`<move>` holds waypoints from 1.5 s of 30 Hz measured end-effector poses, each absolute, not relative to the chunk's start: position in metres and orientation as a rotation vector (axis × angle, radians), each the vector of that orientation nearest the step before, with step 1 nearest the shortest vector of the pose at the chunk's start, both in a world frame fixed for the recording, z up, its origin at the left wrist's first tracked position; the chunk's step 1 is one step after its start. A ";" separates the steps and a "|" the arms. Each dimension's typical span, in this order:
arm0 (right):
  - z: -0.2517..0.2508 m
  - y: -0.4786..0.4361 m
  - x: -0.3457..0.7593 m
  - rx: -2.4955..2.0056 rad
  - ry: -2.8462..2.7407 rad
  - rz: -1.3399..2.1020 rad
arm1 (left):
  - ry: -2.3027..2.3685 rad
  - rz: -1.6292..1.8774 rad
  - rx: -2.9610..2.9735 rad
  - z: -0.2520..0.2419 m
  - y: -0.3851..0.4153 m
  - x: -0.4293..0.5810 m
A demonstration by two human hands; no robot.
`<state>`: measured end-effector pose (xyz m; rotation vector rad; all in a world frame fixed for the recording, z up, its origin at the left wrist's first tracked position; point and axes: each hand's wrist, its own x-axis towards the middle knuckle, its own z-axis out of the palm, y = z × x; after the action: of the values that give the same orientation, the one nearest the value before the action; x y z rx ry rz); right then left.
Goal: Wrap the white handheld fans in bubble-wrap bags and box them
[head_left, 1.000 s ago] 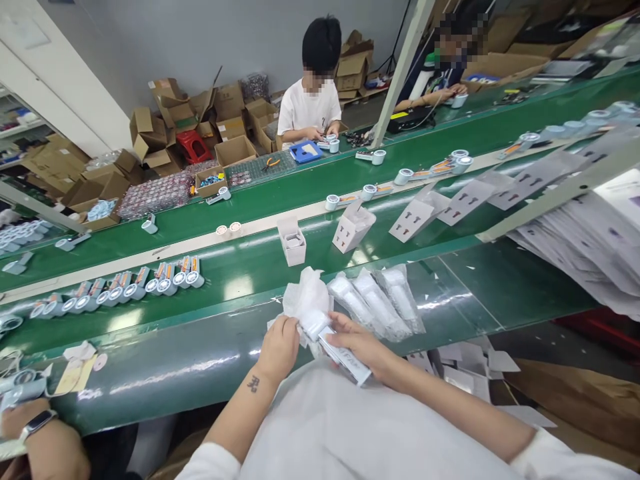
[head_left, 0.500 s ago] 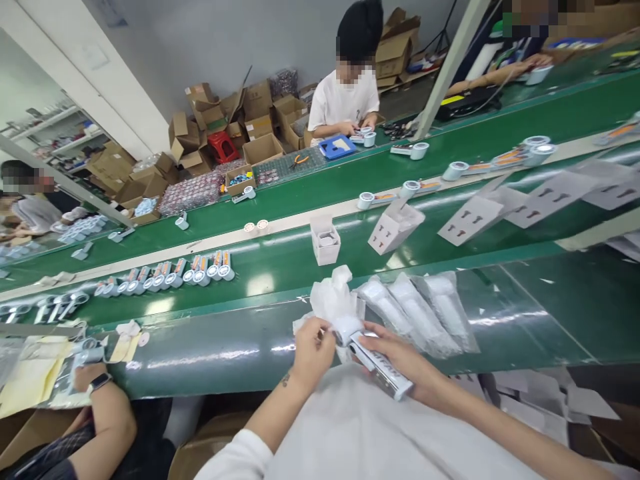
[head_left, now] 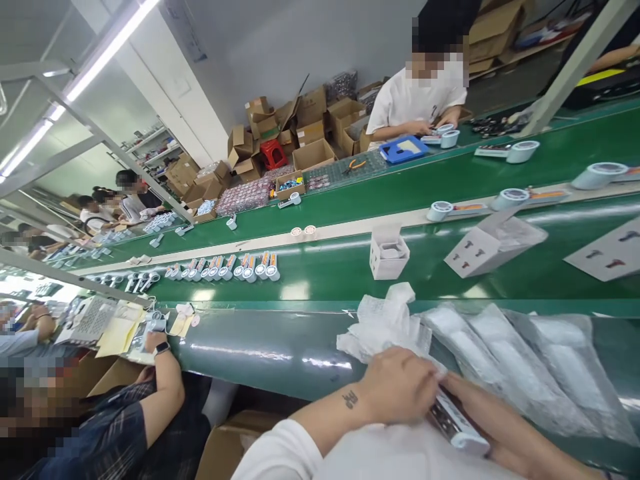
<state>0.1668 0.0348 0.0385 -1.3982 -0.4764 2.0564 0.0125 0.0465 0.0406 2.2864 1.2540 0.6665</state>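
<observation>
My left hand (head_left: 403, 385) is closed over the round-headed end of a light blue handheld fan (head_left: 467, 440), covering it. From the right, my right hand (head_left: 465, 395) grips the same fan along its handle; most of its fingers are hidden. The handle's lower end points toward me, with a dark strip along its side. Just beyond my left hand lies a crumpled white wrapping bag (head_left: 383, 320). Several bagged fans (head_left: 505, 353) lie side by side to the right of my hands.
An open white box (head_left: 389, 253) and another printed box (head_left: 493, 243) stand on the green belt (head_left: 320, 287). Rows of fans (head_left: 245, 267) lie to the left. A co-worker's hand (head_left: 153, 341) works at left; another person (head_left: 420, 100) sits opposite. A metal post (head_left: 575, 73) rises at right.
My view has swung to the left and closer to the bench. My left hand has moved from beside the fan's head to lie over it. My right hand still holds the handle.
</observation>
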 end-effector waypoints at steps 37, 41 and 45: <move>0.084 0.039 0.221 -1.423 -1.791 1.091 | 1.187 1.053 1.901 0.066 0.040 -0.003; 0.116 0.031 0.247 -1.512 -1.581 1.219 | 1.145 1.014 1.823 0.070 0.048 -0.003; 0.100 0.037 0.251 -1.586 -0.886 1.444 | 0.920 0.988 1.919 0.085 0.059 0.016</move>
<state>0.2507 0.0375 0.0999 -1.5864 -0.8860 1.4442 0.0164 0.0586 0.0847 1.9190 0.9203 0.9881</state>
